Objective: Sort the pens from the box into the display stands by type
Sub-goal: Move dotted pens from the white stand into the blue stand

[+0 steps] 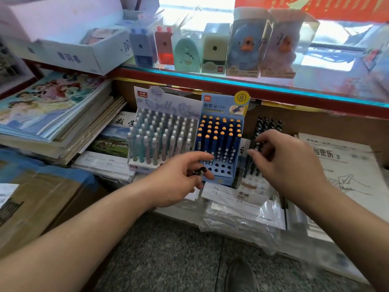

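Note:
Three display stands sit side by side under the glass counter. The left stand (134, 163) is packed with pastel grey and teal pens. The blue middle stand (226, 174) holds navy pens with orange tops and has several open holes in its front rows. The right stand (251, 184) holds black patterned pens (267, 125). My left hand (181, 182) grips one or more black patterned pens (197, 171) in front of the blue stand. My right hand (288, 161) has curled fingers around the tops of the black pens in the right stand.
Stacks of picture books and notebooks (54, 114) lie to the left. Worksheets (345, 165) lie to the right and plastic-wrapped notebooks (242, 216) in front. A cardboard box (42, 203) sits at the lower left. Boxed sharpeners (214, 49) stand on the glass counter (231, 81) above.

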Tool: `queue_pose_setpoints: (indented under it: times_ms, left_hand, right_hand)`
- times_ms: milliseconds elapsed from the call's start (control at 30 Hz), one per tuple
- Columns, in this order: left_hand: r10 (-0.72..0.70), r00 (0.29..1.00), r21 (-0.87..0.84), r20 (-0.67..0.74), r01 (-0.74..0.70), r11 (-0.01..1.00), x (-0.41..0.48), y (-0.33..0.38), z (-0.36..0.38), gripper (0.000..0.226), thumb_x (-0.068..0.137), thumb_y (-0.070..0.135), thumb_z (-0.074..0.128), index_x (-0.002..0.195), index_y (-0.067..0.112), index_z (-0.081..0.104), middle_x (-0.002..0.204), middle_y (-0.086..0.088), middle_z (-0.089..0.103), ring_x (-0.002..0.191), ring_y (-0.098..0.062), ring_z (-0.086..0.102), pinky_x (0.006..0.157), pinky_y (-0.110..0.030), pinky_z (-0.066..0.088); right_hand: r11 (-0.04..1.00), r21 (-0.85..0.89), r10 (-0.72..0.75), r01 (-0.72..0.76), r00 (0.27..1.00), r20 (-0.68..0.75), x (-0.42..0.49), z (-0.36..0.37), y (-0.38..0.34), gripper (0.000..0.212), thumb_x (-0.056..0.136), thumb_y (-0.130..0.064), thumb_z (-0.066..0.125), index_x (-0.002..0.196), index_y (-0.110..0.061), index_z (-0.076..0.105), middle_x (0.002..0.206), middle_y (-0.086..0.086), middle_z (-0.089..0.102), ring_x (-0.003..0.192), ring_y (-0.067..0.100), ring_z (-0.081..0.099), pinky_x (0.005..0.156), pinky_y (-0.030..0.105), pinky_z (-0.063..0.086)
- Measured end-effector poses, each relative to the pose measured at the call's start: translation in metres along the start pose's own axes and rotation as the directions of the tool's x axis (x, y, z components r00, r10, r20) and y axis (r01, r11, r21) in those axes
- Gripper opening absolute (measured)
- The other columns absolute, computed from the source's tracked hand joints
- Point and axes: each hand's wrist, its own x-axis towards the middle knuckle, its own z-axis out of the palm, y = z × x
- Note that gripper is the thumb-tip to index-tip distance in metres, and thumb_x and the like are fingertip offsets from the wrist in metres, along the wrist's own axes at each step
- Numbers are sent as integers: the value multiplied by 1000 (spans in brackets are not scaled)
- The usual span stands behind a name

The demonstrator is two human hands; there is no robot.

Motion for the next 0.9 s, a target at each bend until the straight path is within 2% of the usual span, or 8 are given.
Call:
queue_pose_setpoints:
  times_ms: [100,167,267,367,500,567,700,900]
  left_hand:
    - [18,1000,-30,17,-18,999,3,4,7,61,102,4,55,151,34,37,114,17,73,96,-7,70,90,-50,56]
    - [43,999,-28,33,-42,999,4,7,14,65,101,6,57,154,35,32,114,11,74,101,-20,70,93,-53,54]
    - [83,995,-36,50,-81,996,7,8,23,72,100,8,59,158,32,23,113,6,75,100,-16,71,95,-44,55]
    - [120,991,-61,55,-117,991,10,11,30,79,98,4,61,159,33,20,117,6,73,98,-8,72,87,-30,54]
    - [146,989,-116,28,-142,983,15,13,37,86,93,0,67,156,40,23,132,3,63,97,-16,74,90,-39,58]
    - [145,989,-56,14,-144,988,16,13,39,85,91,11,74,152,45,27,133,9,60,99,-12,73,90,-40,59]
    - [122,992,193,-32,-114,975,18,7,39,67,90,39,73,147,38,38,125,15,57,111,-2,61,100,-37,54]
    - [57,998,301,-41,-42,953,25,0,42,48,97,38,64,141,29,48,120,12,59,110,-5,58,100,-37,52]
  right_hand:
    - [940,328,34,-91,984,178,-9,0,-14,7,90,-35,71,91,-28,69,71,-9,66,65,5,62,57,21,53]
    - [870,463,1,-167,941,337,-15,7,-20,6,89,-34,73,88,-29,73,73,-5,70,65,10,64,58,31,56]
    - [840,497,9,-220,920,392,-19,17,-23,10,89,-36,75,87,-26,74,75,-1,71,71,18,66,68,45,58]
    - [793,531,90,-301,918,386,-19,20,-21,14,88,-33,77,86,-20,72,75,4,72,66,19,65,64,39,56]
    - [745,547,108,-383,878,467,-21,17,-19,13,92,-27,74,87,-15,73,74,8,72,60,9,60,58,31,51]
    - [761,542,89,-358,884,459,-18,6,-14,11,93,-27,70,88,-17,72,74,6,71,60,11,60,58,28,51]
    - [844,507,52,-174,968,245,-5,-36,10,5,95,-24,64,91,-22,67,77,-5,71,63,5,65,58,16,52]
    - [930,360,18,-74,988,155,0,-67,54,10,93,-22,68,86,-28,68,73,-3,67,67,16,63,64,35,55]
